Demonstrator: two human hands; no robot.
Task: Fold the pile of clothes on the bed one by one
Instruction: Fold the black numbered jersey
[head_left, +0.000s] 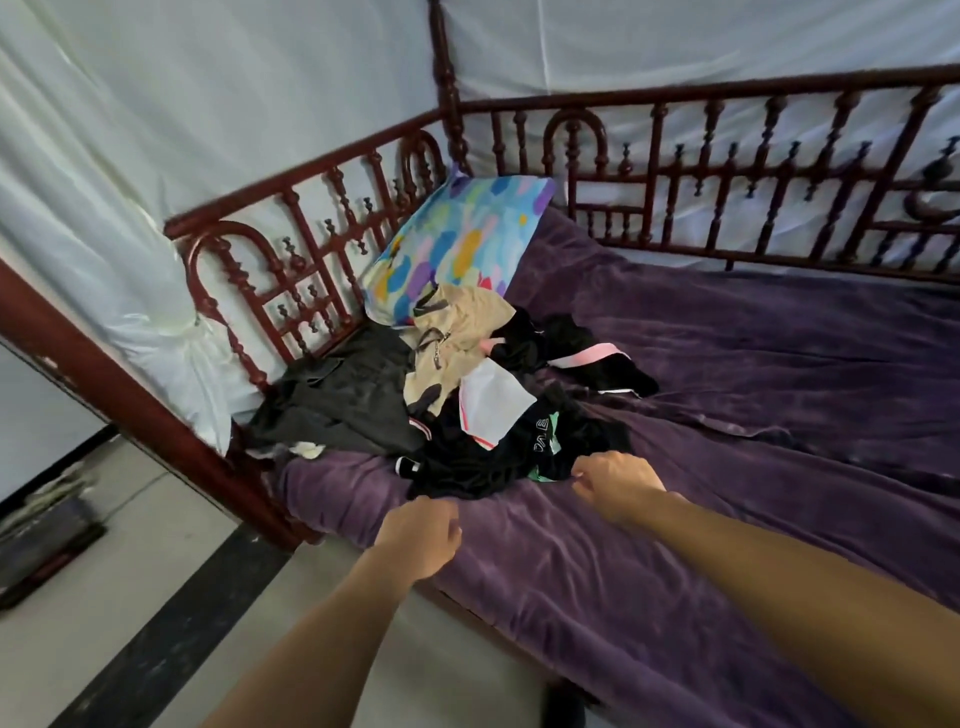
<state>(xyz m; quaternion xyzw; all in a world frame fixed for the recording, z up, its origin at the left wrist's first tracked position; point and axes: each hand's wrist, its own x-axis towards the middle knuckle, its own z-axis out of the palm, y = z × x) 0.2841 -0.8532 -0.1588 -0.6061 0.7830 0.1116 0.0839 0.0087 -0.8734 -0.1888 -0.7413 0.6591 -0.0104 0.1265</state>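
Observation:
A loose pile of clothes lies at the bed's left end: a black garment with white lettering (483, 462) nearest me, a dark grey garment (343, 395), a beige hooded top (457, 322), a white piece (493, 400), and a black garment with a pink stripe (587, 358). My right hand (615, 483) has its fingers curled at the near edge of the black lettered garment and seems to pinch it. My left hand (421, 535) is curled just below that garment's hem, over the purple bedspread (727, 441), with nothing seen in it.
A colourful pillow (462, 244) leans in the corner behind the pile. Dark red wooden railings (675, 171) run along the back and left side, with white curtain behind. The floor (130, 597) is to the left, with stacked items at its far left.

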